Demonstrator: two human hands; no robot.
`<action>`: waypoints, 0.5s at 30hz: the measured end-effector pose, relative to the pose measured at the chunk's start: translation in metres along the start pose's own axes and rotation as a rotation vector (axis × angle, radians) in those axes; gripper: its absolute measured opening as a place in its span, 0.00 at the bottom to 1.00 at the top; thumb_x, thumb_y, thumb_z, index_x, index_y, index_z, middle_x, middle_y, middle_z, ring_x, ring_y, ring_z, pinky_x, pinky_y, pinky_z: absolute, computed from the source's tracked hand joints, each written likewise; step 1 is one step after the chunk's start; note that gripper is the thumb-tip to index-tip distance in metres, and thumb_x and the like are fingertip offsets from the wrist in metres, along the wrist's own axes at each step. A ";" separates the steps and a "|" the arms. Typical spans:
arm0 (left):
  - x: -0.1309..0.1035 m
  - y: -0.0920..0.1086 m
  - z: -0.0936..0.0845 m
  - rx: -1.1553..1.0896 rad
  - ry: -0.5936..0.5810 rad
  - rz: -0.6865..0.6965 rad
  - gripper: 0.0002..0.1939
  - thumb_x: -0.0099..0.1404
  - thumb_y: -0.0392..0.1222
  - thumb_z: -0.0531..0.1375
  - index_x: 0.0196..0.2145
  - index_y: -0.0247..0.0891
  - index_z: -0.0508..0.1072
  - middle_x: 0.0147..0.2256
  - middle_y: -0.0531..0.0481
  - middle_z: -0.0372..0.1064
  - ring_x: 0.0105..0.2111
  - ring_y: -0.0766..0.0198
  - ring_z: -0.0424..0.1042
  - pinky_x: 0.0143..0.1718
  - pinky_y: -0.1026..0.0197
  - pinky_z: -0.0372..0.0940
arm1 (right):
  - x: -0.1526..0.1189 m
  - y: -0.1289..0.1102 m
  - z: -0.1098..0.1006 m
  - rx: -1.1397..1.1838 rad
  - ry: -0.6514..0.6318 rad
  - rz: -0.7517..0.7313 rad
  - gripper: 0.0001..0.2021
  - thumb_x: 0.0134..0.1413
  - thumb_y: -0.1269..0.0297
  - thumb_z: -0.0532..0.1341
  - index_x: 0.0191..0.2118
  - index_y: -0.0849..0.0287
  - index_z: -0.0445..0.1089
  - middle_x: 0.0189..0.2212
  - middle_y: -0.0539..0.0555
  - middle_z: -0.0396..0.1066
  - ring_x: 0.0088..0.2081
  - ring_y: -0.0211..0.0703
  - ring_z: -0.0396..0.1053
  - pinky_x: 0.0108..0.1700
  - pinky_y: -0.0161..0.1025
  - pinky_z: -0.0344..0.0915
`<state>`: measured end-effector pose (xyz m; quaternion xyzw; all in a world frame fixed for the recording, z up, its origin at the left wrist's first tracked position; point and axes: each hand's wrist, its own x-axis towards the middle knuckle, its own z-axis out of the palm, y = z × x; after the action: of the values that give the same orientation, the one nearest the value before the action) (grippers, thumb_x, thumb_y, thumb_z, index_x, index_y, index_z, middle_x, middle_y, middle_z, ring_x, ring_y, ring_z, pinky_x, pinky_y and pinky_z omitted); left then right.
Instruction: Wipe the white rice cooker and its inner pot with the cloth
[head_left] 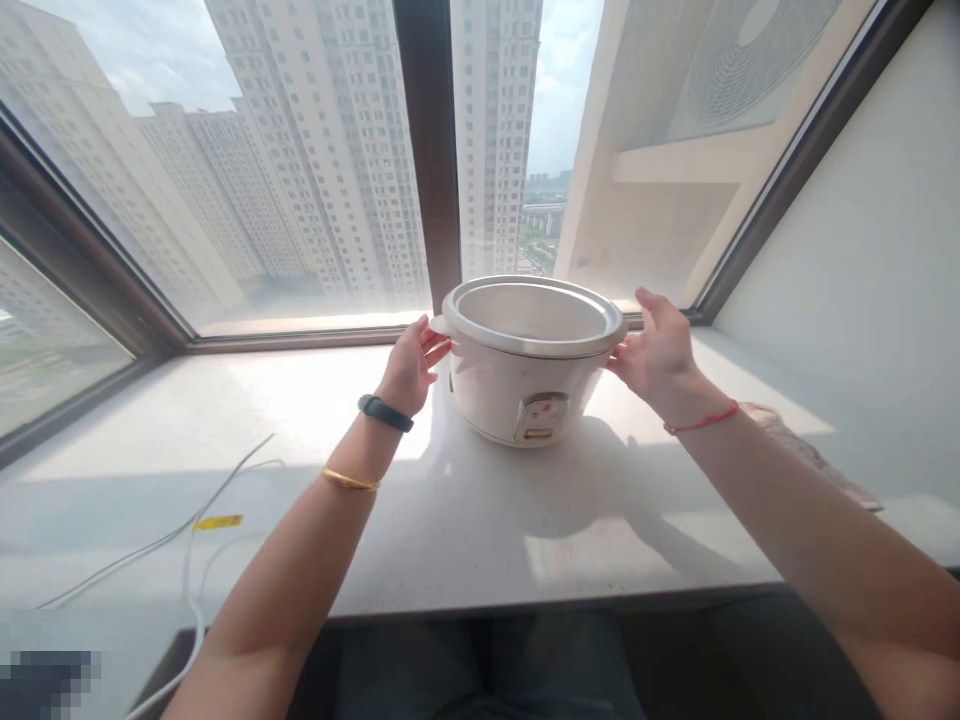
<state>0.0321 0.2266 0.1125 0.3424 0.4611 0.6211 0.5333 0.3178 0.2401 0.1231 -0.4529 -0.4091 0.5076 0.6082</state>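
Note:
A white rice cooker [487, 390] without a lid rests upright on the windowsill, its panel with a small switch turned toward me. Pale inner walls show below its metal rim, but the bottom inside is hidden. My left hand [412, 368] grips the side handle at the left, thumb on top and fingers beneath. At the opposite side, my right hand [655, 348] has its fingers under the handle while its thumb sticks up, apart from the cooker. The right handle is mostly covered by that hand.
A crumpled cloth [810, 450] lies on the windowsill [465, 540] beyond my right forearm. At the left, a thin white cable [157, 540] with a yellow tag [217, 522] trails over the edge. Window panes and a dark frame post [429, 150] stand close behind the cooker.

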 end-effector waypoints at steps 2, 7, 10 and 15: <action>0.020 -0.011 0.031 -0.035 -0.090 -0.044 0.17 0.64 0.56 0.57 0.28 0.39 0.69 0.37 0.47 0.72 0.44 0.51 0.72 0.53 0.44 0.55 | 0.023 -0.011 -0.023 -0.026 0.054 -0.016 0.23 0.53 0.47 0.56 0.49 0.55 0.62 0.31 0.53 0.60 0.31 0.47 0.67 0.30 0.42 0.68; 0.068 -0.044 0.112 -0.148 -0.285 -0.167 0.17 0.68 0.53 0.53 0.26 0.39 0.64 0.38 0.47 0.69 0.45 0.56 0.71 0.55 0.49 0.58 | 0.077 -0.032 -0.081 -0.047 0.108 -0.106 0.18 0.59 0.54 0.51 0.47 0.61 0.64 0.32 0.56 0.66 0.33 0.49 0.70 0.35 0.45 0.70; 0.088 -0.057 0.155 -0.205 -0.346 -0.201 0.17 0.69 0.53 0.53 0.28 0.39 0.65 0.41 0.48 0.69 0.49 0.55 0.69 0.59 0.48 0.55 | 0.109 -0.037 -0.118 -0.182 0.194 -0.135 0.21 0.58 0.51 0.50 0.46 0.62 0.67 0.37 0.61 0.68 0.38 0.53 0.72 0.37 0.47 0.70; 0.113 -0.074 0.199 -0.267 -0.389 -0.237 0.15 0.69 0.53 0.52 0.31 0.40 0.66 0.45 0.48 0.69 0.53 0.55 0.67 0.64 0.43 0.46 | 0.152 -0.039 -0.159 -0.265 0.318 -0.129 0.25 0.55 0.48 0.51 0.49 0.61 0.70 0.49 0.65 0.68 0.43 0.59 0.72 0.39 0.52 0.71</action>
<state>0.2177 0.3793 0.1037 0.3254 0.3009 0.5323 0.7213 0.5025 0.3658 0.1255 -0.5761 -0.3993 0.3314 0.6315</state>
